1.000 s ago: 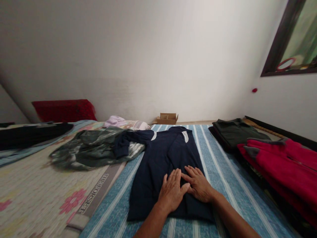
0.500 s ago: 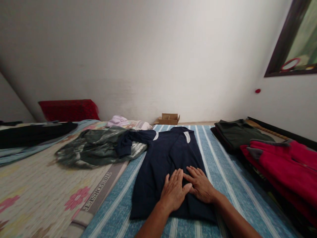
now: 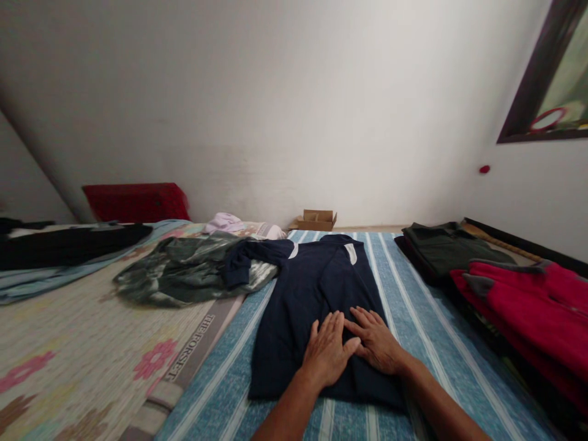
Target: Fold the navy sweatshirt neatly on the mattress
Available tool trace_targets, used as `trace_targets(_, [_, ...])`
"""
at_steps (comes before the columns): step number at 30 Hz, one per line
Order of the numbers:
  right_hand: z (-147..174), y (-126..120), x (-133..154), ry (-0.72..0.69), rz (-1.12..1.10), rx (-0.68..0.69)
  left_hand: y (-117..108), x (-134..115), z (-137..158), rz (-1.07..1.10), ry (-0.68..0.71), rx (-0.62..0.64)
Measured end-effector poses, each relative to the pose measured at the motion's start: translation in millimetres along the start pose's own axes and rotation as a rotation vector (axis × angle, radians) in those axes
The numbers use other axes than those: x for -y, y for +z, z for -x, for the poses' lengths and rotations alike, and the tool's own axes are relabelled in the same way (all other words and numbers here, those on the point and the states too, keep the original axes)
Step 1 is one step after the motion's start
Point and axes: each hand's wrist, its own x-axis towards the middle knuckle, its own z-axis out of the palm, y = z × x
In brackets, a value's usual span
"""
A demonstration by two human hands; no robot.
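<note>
A dark navy jacket (image 3: 294,312) with white shoulder patches lies spread on a blue striped sheet (image 3: 220,373), its collar toward the wall. One sleeve stretches left, over a grey-green patterned garment (image 3: 174,269); the right sleeve does not show clearly. My left hand (image 3: 327,350) rests flat on the lower part of the jacket, fingers extended. Beside it, my right hand (image 3: 373,340) lies flat on the same cloth with fingers spread. The two hands touch or nearly touch at thumb and fingertips.
Folded clothes form a stack at right, with a pink-red garment (image 3: 528,300) and a dark green one (image 3: 452,248). A flowered mat (image 3: 105,337) covers the left side, with black clothing (image 3: 73,245) on it. A cardboard box (image 3: 316,220) and a red box (image 3: 138,202) stand by the wall.
The view has shifted slightly, so everything appears a little further right. Both hands stay flat on the jacket in nearly the same place.
</note>
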Motion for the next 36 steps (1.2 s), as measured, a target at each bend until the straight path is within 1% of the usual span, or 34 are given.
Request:
trace_targets(15, [1.2,1.5,-0.7,-0.003,0.000,0.012,-2.7,-1.1,4.5,0.055,0.014,0.010])
trace_targets(27, [1.7,7.4,-4.9,-0.019,0.010,-0.021,-1.8,-1.2,3.8,0.091,0.013,0.009])
trace_targets(31, [2.3,7.7,-5.1,-0.010,-0.007,-0.023,-5.3,-0.4,5.9,0.149,0.029,-0.009])
trace_targets(36, [2.6,5.8,-3.6,0.012,-0.014,-0.014,-11.1,1.9,9.7,0.231,0.009,-0.028])
